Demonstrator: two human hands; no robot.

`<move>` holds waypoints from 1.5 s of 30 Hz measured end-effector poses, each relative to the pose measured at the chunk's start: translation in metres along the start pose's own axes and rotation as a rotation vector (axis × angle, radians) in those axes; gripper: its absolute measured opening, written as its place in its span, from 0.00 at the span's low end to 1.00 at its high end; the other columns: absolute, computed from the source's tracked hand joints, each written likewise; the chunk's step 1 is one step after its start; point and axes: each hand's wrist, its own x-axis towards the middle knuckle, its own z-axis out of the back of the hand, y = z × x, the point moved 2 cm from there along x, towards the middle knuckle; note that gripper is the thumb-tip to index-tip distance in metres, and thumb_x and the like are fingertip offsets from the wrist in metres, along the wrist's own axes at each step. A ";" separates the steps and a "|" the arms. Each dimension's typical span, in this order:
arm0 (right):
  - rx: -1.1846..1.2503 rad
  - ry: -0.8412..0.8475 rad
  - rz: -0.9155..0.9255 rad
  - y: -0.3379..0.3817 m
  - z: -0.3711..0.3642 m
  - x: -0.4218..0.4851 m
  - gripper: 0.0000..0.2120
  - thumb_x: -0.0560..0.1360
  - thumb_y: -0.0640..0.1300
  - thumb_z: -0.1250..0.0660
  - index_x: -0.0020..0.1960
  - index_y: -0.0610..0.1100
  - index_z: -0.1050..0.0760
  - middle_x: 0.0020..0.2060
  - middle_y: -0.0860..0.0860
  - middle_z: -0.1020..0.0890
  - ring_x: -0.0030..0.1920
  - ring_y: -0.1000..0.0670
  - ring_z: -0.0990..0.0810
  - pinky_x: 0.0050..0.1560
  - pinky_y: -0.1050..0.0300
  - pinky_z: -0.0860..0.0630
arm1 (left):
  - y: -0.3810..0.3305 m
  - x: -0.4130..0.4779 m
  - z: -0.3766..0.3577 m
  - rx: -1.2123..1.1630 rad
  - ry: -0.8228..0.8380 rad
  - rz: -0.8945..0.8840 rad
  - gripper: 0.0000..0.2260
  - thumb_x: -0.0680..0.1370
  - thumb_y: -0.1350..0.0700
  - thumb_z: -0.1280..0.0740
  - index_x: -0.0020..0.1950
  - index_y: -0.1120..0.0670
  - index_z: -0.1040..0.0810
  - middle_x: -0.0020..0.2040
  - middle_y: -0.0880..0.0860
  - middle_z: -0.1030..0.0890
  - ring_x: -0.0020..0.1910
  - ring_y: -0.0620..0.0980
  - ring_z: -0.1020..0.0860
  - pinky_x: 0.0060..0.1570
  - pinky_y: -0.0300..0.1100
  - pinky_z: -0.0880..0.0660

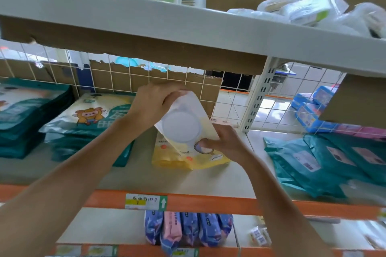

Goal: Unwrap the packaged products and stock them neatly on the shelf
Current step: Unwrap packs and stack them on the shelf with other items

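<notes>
Left hand (pixel 153 106) gripped the wipes pack (pixel 182 125) at its far end, right hand (pixel 226 144) pinched its near corner; I saw it slanting over the yellow pack (pixel 188 161).

Pack (pixel 183 126) top (under left fingers (pixel 167 92))

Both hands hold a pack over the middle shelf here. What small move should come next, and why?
Probably lower the held pack flat onto the yellow pack lying beneath it: the left hand grips its top, the right hand its lower edge, and it hangs tilted over that similar yellow one.
</notes>
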 end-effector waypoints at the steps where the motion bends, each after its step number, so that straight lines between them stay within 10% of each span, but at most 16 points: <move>1: 0.027 -0.012 -0.010 -0.001 -0.002 0.000 0.12 0.57 0.56 0.28 0.38 0.52 0.22 0.34 0.54 0.20 0.37 0.51 0.23 0.40 0.51 0.28 | -0.001 0.003 -0.001 -0.039 -0.005 0.031 0.18 0.77 0.50 0.45 0.50 0.56 0.17 0.43 0.53 0.16 0.38 0.54 0.19 0.39 0.38 0.30; 9: 0.167 -0.165 0.060 0.000 -0.010 -0.007 0.12 0.62 0.41 0.29 0.46 0.44 0.22 0.37 0.52 0.19 0.38 0.56 0.21 0.40 0.58 0.23 | -0.003 0.014 -0.017 -0.037 -0.167 0.063 0.15 0.76 0.51 0.36 0.60 0.55 0.24 0.54 0.56 0.19 0.52 0.55 0.22 0.53 0.50 0.27; 15: 0.395 -0.314 0.030 -0.011 -0.004 -0.007 0.11 0.69 0.26 0.32 0.50 0.35 0.23 0.33 0.53 0.17 0.36 0.56 0.19 0.39 0.62 0.23 | 0.007 -0.026 -0.044 -0.636 -0.047 0.787 0.27 0.73 0.54 0.29 0.69 0.54 0.36 0.62 0.54 0.25 0.57 0.52 0.23 0.57 0.53 0.25; 20: 0.429 -0.288 -0.027 -0.017 -0.016 -0.003 0.09 0.68 0.29 0.30 0.48 0.35 0.23 0.34 0.53 0.17 0.37 0.54 0.19 0.40 0.61 0.22 | 0.001 -0.052 -0.062 -0.922 0.267 1.024 0.09 0.75 0.60 0.32 0.54 0.58 0.25 0.52 0.57 0.20 0.50 0.58 0.20 0.47 0.49 0.21; 24: 0.260 -0.293 -0.095 -0.027 -0.026 -0.002 0.12 0.67 0.47 0.29 0.49 0.45 0.22 0.42 0.48 0.16 0.45 0.49 0.18 0.46 0.52 0.22 | 0.012 -0.059 -0.062 -0.921 0.233 1.081 0.08 0.75 0.62 0.33 0.53 0.61 0.25 0.49 0.57 0.21 0.48 0.56 0.21 0.38 0.44 0.22; 28: -0.071 -0.358 -0.123 -0.038 -0.026 -0.013 0.12 0.76 0.47 0.34 0.56 0.42 0.24 0.46 0.53 0.19 0.45 0.57 0.21 0.44 0.64 0.25 | 0.029 -0.068 -0.067 -0.804 0.238 1.170 0.14 0.74 0.60 0.31 0.58 0.58 0.27 0.53 0.55 0.21 0.49 0.54 0.20 0.39 0.44 0.22; 34: -0.586 -0.379 -0.020 -0.064 -0.047 -0.030 0.19 0.75 0.45 0.33 0.64 0.42 0.27 0.63 0.44 0.24 0.63 0.42 0.27 0.62 0.43 0.30 | 0.048 -0.075 -0.081 -0.629 0.224 1.249 0.10 0.75 0.61 0.33 0.56 0.57 0.26 0.50 0.55 0.21 0.39 0.47 0.22 0.33 0.37 0.27; 45: -0.736 -0.344 -0.008 -0.079 -0.064 -0.034 0.25 0.72 0.47 0.35 0.68 0.43 0.30 0.66 0.39 0.27 0.67 0.36 0.30 0.63 0.40 0.33 | 0.072 -0.074 -0.106 -0.541 0.306 1.341 0.17 0.75 0.61 0.32 0.64 0.60 0.29 0.54 0.58 0.21 0.41 0.51 0.20 0.40 0.42 0.24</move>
